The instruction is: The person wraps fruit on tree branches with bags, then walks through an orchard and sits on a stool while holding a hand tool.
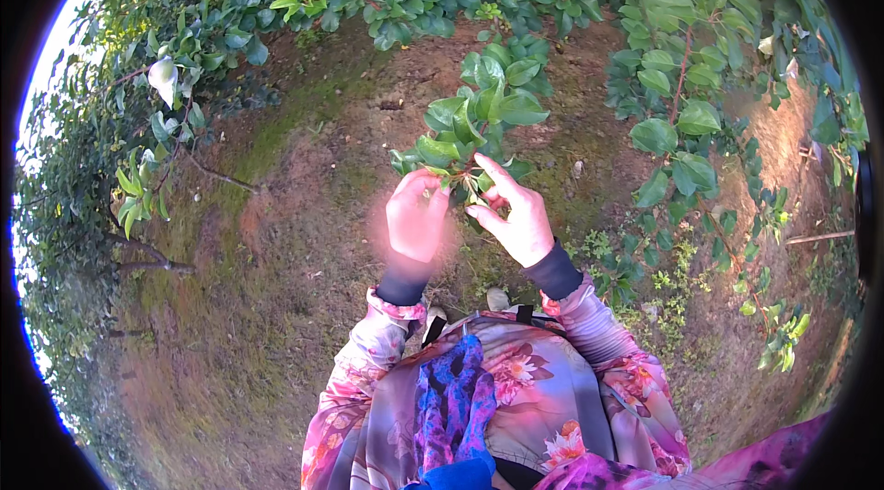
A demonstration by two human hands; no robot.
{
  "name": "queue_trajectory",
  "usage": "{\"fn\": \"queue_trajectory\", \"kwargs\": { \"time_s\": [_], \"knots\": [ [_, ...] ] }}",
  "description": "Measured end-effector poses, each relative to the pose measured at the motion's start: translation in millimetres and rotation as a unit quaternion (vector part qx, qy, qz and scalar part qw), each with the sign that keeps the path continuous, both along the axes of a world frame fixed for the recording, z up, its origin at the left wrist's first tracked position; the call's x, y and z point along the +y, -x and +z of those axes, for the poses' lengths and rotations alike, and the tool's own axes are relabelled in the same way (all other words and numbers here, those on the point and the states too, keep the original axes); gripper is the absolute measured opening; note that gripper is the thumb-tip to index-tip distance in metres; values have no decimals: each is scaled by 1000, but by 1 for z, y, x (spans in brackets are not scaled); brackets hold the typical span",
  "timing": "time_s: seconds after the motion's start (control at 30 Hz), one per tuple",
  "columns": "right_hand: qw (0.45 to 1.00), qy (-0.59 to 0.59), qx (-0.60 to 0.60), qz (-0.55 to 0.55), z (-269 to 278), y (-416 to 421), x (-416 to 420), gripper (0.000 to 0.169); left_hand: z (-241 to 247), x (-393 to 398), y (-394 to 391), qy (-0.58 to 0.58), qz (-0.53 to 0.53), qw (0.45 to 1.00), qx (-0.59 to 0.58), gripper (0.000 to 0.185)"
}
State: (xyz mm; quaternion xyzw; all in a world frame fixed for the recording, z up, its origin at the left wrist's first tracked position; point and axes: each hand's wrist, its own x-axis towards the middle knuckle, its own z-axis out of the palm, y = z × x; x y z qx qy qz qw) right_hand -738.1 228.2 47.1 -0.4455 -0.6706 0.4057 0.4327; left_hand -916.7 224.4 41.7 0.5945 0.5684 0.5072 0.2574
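Observation:
A leafy fruit-tree branch (483, 110) reaches down from the top middle to my two hands. On the left of its tip, my left hand (418, 214) pinches a leaf or stem between thumb and fingertips; glare blurs part of this hand. From the right, my right hand (511, 210) has its index finger extended against the stems and its thumb below, with the other fingers curled. Whether it grips a stem cannot be told. Small stems and leaves (469, 180) show between the hands.
Leafy branches (680, 117) hang at the right, and more foliage lines the top and left. A pale wrapped fruit or bag (164, 79) hangs upper left. Bare branches (155, 261) jut in at left. Below lies mossy soil (297, 214). A blue-purple patterned glove or cloth (452, 407) lies against my floral clothing.

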Motion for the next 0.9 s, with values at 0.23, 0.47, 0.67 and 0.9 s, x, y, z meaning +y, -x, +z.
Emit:
{"fn": "queue_trajectory", "kwargs": {
  "time_s": [0.23, 0.47, 0.67, 0.9],
  "knots": [
    [997, -5, 81, -6, -9, -7, 3, 47, -2, 1, -4, 34, -50, 998, 11, 26],
    [995, 23, 99, 17, -6, -10, 2, 42, 13, 5, -16, 44, -78, 996, -2, 36],
    [995, 41, 77, 50, -5, -14, 1, 40, 12, 8, -18, 68, -41, 995, 55, 28],
    [993, 62, 84, 48, -5, -9, 0, 37, -1, 7, -13, 159, -64, 980, -102, 24]
  ]
}}
